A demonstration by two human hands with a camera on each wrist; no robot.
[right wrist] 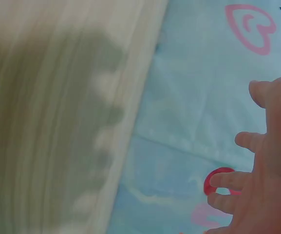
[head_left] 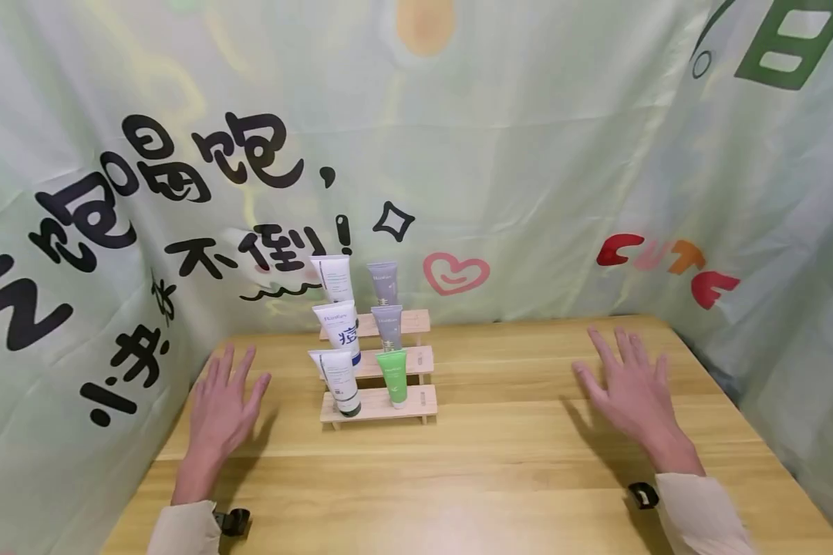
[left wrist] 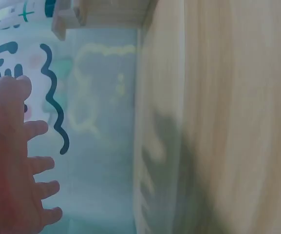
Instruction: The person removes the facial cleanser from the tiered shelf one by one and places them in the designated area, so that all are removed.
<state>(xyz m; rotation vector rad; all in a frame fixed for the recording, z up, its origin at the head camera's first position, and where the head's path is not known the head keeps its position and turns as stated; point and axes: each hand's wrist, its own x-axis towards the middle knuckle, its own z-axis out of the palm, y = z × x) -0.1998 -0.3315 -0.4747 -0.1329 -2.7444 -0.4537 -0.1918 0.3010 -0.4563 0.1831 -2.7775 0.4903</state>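
Both hands are spread and hold nothing. My left hand [head_left: 220, 412] hovers over the table's left side, fingers pointing away, its shadow falling to the right of it. Over the right side hangs my right hand [head_left: 635, 397], thumb and fingers fanned apart. Between them, nearer the left hand, stands a three-step wooden rack [head_left: 382, 407] of squeeze tubes. White tubes line its left: a front one [head_left: 338, 381], a middle one with blue lettering [head_left: 340, 327] and a back one [head_left: 335, 277]. On the right are a green tube [head_left: 393, 378] and two greyish-purple tubes [head_left: 389, 327].
The wooden table [head_left: 486, 478] has a printed fabric curtain [head_left: 527, 169] behind it and at both sides. Black wristbands sit at the left cuff [head_left: 183, 532] and the right cuff [head_left: 701, 512]. The left wrist view catches the rack's edge [left wrist: 60, 22] at the top.
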